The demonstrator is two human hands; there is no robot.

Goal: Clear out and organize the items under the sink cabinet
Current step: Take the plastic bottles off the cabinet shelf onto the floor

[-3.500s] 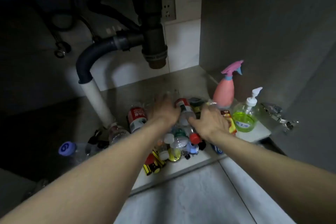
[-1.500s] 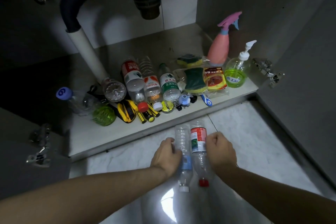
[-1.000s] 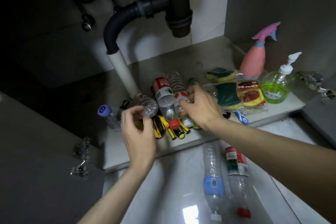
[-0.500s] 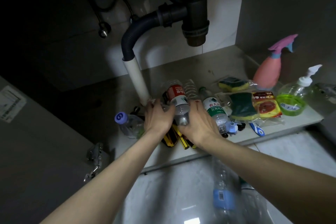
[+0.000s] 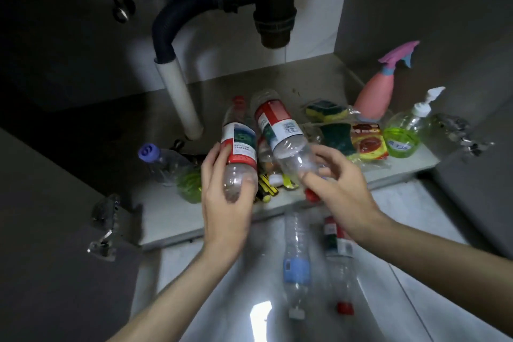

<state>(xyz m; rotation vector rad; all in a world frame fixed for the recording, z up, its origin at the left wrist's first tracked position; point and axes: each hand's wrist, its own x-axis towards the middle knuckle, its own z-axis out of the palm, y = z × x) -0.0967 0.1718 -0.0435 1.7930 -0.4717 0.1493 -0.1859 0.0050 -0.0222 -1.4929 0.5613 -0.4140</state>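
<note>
Bottles are what I have in both hands, lifted above the front edge of the cabinet floor [image 5: 166, 219]. My left hand [image 5: 224, 203] wraps its fingers around the base end of a clear bottle with a red and white label [image 5: 238, 144], its red cap pointing away from me. My right hand [image 5: 341, 189] pinches the neck end of a second red-labelled bottle [image 5: 280, 130], which tilts with its base up and away, just beside the first. Below my right hand, two more clear bottles lie side by side on the tiled floor: a blue-labelled bottle [image 5: 295, 266] and a red-capped bottle [image 5: 338, 253]. Left of my left hand lies a purple-capped bottle [image 5: 161, 161] beside a green scrubber [image 5: 190, 183]. Beyond my right hand sit packaged sponges [image 5: 336, 130], a pink spray bottle [image 5: 377, 97] and a green soap pump [image 5: 405, 133]. Above everything hangs the black drain pipe [image 5: 194, 5].
</note>
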